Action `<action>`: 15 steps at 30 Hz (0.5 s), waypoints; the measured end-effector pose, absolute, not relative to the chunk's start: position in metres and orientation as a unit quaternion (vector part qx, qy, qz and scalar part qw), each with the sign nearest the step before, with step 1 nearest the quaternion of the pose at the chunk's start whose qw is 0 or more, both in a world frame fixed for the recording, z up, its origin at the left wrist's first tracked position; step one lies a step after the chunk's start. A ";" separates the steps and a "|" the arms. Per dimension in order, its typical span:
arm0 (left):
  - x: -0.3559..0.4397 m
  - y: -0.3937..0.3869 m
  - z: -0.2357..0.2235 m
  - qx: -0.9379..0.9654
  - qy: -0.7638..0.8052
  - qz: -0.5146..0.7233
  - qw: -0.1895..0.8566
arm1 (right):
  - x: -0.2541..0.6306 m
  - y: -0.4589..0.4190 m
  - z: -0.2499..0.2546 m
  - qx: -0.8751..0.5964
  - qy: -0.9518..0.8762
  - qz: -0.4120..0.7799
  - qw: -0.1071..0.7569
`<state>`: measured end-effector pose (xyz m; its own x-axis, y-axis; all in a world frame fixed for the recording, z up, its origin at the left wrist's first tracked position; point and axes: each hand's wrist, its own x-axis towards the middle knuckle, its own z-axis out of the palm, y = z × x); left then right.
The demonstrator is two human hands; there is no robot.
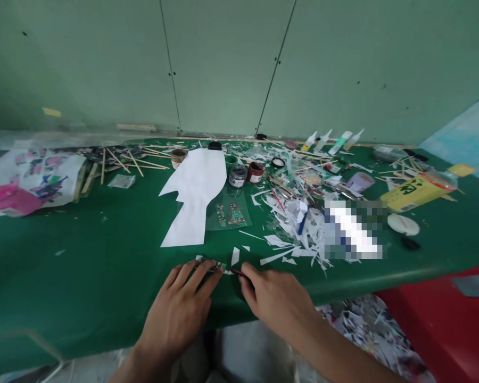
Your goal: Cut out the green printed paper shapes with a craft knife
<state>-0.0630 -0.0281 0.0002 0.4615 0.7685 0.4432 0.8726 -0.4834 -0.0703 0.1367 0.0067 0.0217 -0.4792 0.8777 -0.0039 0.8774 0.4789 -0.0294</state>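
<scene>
My left hand [179, 303] lies with its fingers stretched out at the table's front edge. Its fingertips press on a small green and patterned cut piece [222, 266], which they mostly cover. Closed fingers of my right hand [275, 295] grip a thin dark-red handled tool [238, 273]; its tip points toward that piece, and its exact kind is hard to tell. Just beyond the hands is a large white paper cutout [201, 181]. Beside it, a clear sheet [223, 223] carries two small patterned pieces [236, 214].
White paper scraps [291, 244] pile up at the right, with metal tools among them. Open jars [238, 175] and upright glue tubes [339, 143] stand farther back. A yellow container [419, 191] lies right; thin sticks [135, 162] and a pink bottle [11, 198] lie left.
</scene>
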 end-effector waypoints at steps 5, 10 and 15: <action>-0.062 -0.028 0.000 -0.843 -0.490 -0.177 0.137 | 0.137 0.005 0.021 -0.509 -0.860 0.009 0.019; -0.062 -0.028 0.001 -0.840 -0.489 -0.190 0.135 | 0.136 0.005 0.022 -0.511 -0.860 0.010 0.019; -0.062 -0.027 0.001 -0.840 -0.485 -0.193 0.148 | 0.136 0.007 0.020 -0.502 -0.864 0.017 0.014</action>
